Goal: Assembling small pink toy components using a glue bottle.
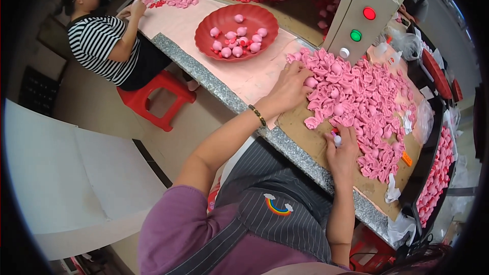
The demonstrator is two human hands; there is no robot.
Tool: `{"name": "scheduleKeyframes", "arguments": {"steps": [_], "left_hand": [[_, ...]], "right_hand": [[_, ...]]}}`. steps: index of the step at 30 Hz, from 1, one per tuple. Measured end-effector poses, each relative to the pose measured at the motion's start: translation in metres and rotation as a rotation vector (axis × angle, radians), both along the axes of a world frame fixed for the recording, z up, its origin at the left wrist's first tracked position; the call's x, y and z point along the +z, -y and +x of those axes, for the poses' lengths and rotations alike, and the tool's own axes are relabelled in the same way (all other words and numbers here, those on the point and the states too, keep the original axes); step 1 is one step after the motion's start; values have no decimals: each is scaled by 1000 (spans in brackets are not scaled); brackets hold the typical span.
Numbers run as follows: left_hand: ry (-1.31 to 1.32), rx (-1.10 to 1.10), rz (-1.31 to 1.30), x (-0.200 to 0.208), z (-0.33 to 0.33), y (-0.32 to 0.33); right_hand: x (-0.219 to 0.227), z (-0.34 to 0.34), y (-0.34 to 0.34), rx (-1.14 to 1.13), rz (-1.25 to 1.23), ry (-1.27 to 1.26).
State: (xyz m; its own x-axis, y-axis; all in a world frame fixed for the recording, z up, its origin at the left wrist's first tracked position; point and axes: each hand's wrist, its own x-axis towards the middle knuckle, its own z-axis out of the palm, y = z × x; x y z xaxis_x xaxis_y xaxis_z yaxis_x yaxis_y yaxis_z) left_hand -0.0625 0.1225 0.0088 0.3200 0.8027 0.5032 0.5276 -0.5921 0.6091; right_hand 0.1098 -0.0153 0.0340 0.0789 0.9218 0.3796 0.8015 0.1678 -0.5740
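A heap of pink petal-shaped pieces (356, 91) covers the brown board (318, 145) in front of me, with round pink balls among them. At the heap's left edge, my left hand (293, 87) reaches in with bent fingers. Its thumb and fingertips close about a pink ball (310, 82). Nearer to me, by the front edge of the heap, my right hand (344, 153) grips a small pale tube-like object (337, 140) with a magenta part. The fingers hide part of it, so its exact kind is unclear.
Beyond my left hand stands a red scalloped bowl (204, 35) with pink balls. A machine housing (364, 25) with red and green buttons rises behind the heap. At right is a black tray (410, 193) of pink pieces. A co-worker (104, 46) sits on a red stool (173, 94).
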Motion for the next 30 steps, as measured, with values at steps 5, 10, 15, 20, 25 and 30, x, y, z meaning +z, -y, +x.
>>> {"name": "scheduleKeyframes", "arguments": {"steps": [5, 10, 15, 20, 25, 30], "left_hand": [[108, -104, -179, 3, -2, -2], [248, -123, -92, 6, -6, 18], [268, -119, -176, 7, -8, 31], [212, -172, -48, 7, -7, 43], [524, -175, -375, -3, 0, 59], [889, -331, -766, 15, 9, 77]], "right_hand": [[-11, 5, -4, -10, 34, 65], [-10, 8, 0, -8, 52, -13], [-2, 6, 14, -66, 9, -208], [-9, 8, 31, -5, 132, -90], [-11, 10, 25, -36, 74, -152], [-20, 22, 25, -49, 89, -477]]}}
